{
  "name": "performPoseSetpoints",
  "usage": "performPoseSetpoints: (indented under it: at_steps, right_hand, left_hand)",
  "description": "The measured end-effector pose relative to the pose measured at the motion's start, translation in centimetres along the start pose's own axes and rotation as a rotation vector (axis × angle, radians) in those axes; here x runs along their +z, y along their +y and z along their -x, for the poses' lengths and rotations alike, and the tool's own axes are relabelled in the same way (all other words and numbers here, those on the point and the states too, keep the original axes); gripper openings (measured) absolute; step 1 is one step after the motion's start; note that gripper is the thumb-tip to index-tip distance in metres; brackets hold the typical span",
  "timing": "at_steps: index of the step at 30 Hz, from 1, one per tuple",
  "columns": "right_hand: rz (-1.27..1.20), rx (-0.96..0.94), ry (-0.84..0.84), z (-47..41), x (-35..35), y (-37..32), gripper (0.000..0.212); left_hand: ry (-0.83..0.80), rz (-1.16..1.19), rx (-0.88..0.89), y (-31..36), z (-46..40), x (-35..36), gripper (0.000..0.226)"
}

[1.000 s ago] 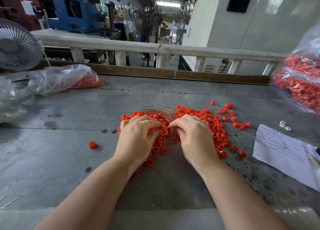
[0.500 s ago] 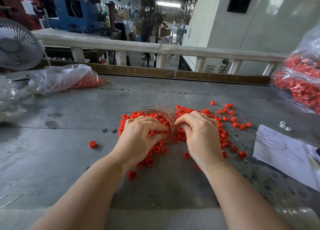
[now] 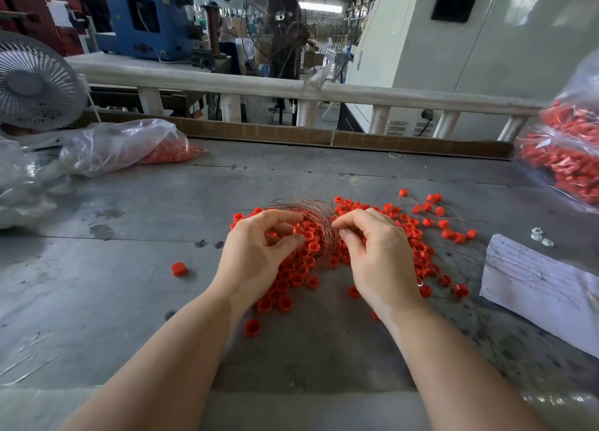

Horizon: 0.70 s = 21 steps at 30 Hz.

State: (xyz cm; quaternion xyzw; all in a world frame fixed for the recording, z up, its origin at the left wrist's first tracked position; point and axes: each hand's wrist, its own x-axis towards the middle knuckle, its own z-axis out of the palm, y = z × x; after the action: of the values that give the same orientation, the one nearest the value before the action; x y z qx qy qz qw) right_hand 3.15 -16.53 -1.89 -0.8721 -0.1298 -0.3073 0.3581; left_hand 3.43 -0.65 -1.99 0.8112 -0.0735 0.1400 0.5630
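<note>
A heap of small red plastic caps [image 3: 413, 236] lies on the grey table [image 3: 129, 301], and a bundle of thin copper-coloured wires [image 3: 312, 212] arches over its left part. My left hand [image 3: 256, 255] hovers over the heap with curled fingers. Its thumb and index finger close around a red cap [image 3: 299, 230] right beside the bundle. My right hand [image 3: 381, 259] pinches wire strands at the bundle's right side between thumb and fingertips. The caps under both palms are hidden.
A single red cap [image 3: 178, 269] lies left of the heap and another [image 3: 252, 328] near my left wrist. Clear bags of red caps sit at the back left [image 3: 129, 148] and right [image 3: 564, 158]. A paper sheet [image 3: 534, 284] and a fan [image 3: 32, 84] flank the table.
Both hands have lifted from pressing into the heap. The fingers have opened a little and now work at the wire bundle between them. Some caps have spread toward me.
</note>
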Motion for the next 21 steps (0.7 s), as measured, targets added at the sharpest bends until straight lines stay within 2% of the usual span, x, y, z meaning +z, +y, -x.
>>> performPoseSetpoints:
  at_steps: [4,7,11,16,21]
  right_hand:
    - [0.005,0.003,-0.018,0.05,0.10,-0.05,0.016]
    - [0.005,0.003,-0.023,0.06,0.12,-0.08,0.016]
    - [-0.011,0.006,-0.012,0.12,0.15,-0.07,0.015]
    - [-0.128,0.126,-0.054,0.12,0.29,-0.03,0.017]
    - [-0.160,0.043,-0.130,0.14,0.35,-0.68,0.016]
  left_hand:
    - [-0.002,-0.112,0.028,0.08,0.08,-0.01,0.026]
    - [0.014,-0.108,0.015,0.11,0.05,-0.06,0.030]
    - [0.005,-0.032,-0.019,0.13,0.00,0.01,0.026]
    - [-0.021,0.139,-0.073,0.01,-0.13,-0.05,0.020]
    - [-0.084,0.345,-0.129,0.19,0.03,0.24,0.017]
